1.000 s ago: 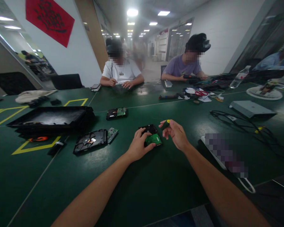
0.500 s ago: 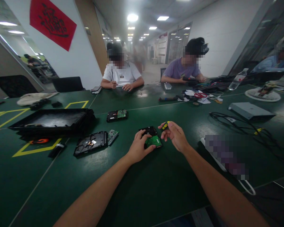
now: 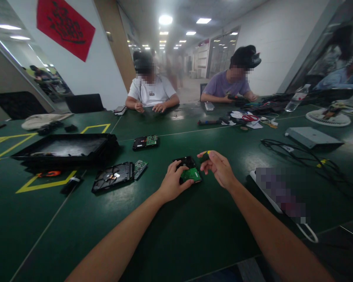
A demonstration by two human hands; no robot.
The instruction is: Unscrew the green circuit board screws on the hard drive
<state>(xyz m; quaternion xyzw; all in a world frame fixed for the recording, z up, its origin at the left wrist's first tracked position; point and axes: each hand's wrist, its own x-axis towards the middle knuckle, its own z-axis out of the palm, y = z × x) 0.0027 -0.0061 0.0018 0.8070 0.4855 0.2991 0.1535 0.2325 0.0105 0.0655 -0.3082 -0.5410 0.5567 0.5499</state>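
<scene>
A hard drive (image 3: 191,172) with its green circuit board facing up lies on the table in front of me. My left hand (image 3: 176,180) grips it, fingers over the far left part and thumb along the near edge. Just right of it, my right hand (image 3: 219,166) pinches a screwdriver (image 3: 205,156) by its dark and yellow handle; its shaft cannot be made out. To the left sits a black drive casing (image 3: 113,178), with a loose green circuit board (image 3: 140,169) against its right side. Farther back is another drive (image 3: 145,142).
A large black tray (image 3: 64,147) stands at left, near yellow tape and a dark small item (image 3: 71,185). At right are a power strip (image 3: 267,192), partly blurred, black cables (image 3: 300,156) and a grey metal box (image 3: 313,137). Two people sit across the table.
The screwdriver handle has turned in my right hand: its yellow side patches showed before, and now mostly its dark side shows. My left hand and the hard drive stay put.
</scene>
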